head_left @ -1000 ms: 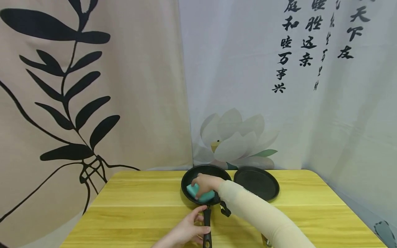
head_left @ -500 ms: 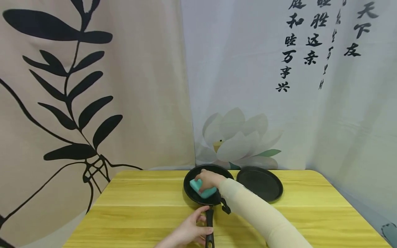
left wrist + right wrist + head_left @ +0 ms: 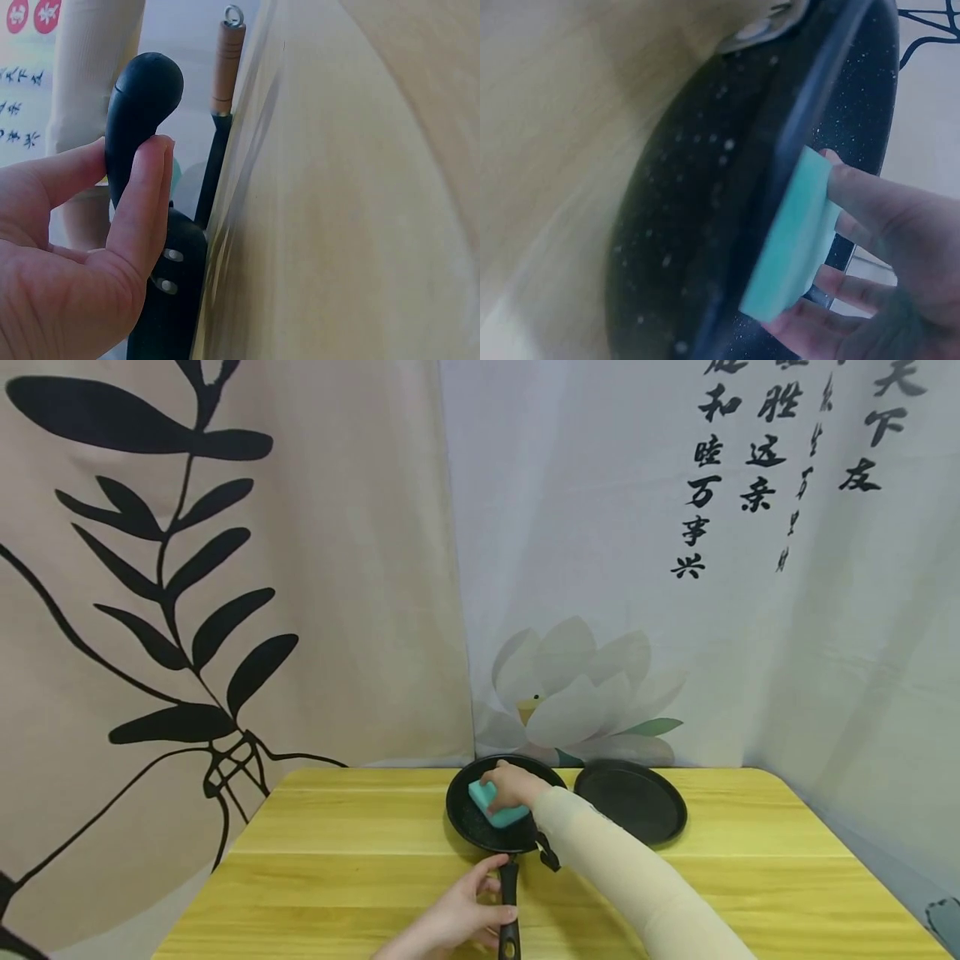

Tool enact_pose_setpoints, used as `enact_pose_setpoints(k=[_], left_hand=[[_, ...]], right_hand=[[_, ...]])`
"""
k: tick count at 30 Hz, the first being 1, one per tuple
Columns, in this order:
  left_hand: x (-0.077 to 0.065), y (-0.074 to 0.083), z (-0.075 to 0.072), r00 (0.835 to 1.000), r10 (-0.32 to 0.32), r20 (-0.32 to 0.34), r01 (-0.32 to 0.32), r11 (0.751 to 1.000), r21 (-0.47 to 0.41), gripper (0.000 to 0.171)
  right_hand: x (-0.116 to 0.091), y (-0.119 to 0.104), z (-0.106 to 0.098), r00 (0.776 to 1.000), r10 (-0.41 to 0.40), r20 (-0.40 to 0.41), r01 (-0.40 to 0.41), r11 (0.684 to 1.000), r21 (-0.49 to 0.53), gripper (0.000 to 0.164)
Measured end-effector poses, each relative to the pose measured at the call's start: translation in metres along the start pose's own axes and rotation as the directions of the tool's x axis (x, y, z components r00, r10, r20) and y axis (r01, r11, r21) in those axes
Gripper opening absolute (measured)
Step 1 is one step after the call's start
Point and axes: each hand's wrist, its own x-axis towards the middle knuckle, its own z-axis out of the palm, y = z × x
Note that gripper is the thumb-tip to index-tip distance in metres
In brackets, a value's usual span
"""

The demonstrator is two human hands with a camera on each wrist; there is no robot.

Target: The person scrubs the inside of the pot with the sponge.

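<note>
A black frying pan (image 3: 459, 827) sits on the table at the centre of the head view, its handle (image 3: 508, 887) pointing toward me. My left hand (image 3: 459, 914) grips that handle between thumb and fingers; the left wrist view shows the handle's rounded end (image 3: 150, 82) above the fingertips. Inside the pan, my right hand (image 3: 516, 783) holds a turquoise sponge (image 3: 506, 816). In the right wrist view the fingers are spread around the sponge (image 3: 791, 240), which lies against the pan's speckled inner side. Part of the pan's right side is hidden by the right forearm.
Just right of the frying pan lies a flat, round black pan (image 3: 630, 802), partly behind the right sleeve. A wooden handle (image 3: 227, 67) with a metal ring shows in the left wrist view. Printed curtains (image 3: 360, 568) hang behind the wooden table (image 3: 337, 860).
The right hand has moved the sponge a little away from me and to the right within the pan. My left hand keeps its hold on the handle. The head view has shifted slightly.
</note>
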Motion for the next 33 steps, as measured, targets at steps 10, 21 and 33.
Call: enact_pose_setpoints(k=[10, 21, 33], left_hand=[[0.003, 0.0, 0.001, 1.0, 0.001, 0.001, -0.001, 1.0, -0.018, 0.07], [0.003, 0.0, 0.001, 1.0, -0.012, 0.013, 0.012, 1.0, -0.021, 0.07], [0.0, 0.0, 0.0, 1.0, -0.001, 0.01, 0.002, 1.0, -0.014, 0.072]], right_hand=[[-0.001, 0.014, -0.002, 0.999, 0.039, -0.005, -0.039, 0.999, 0.016, 0.057], [-0.006, 0.022, -0.001, 0.999, 0.039, 0.008, -0.04, 0.999, 0.017, 0.057], [-0.02, 0.016, -0.002, 0.999, 0.02, 0.034, -0.021, 1.0, 0.017, 0.057]])
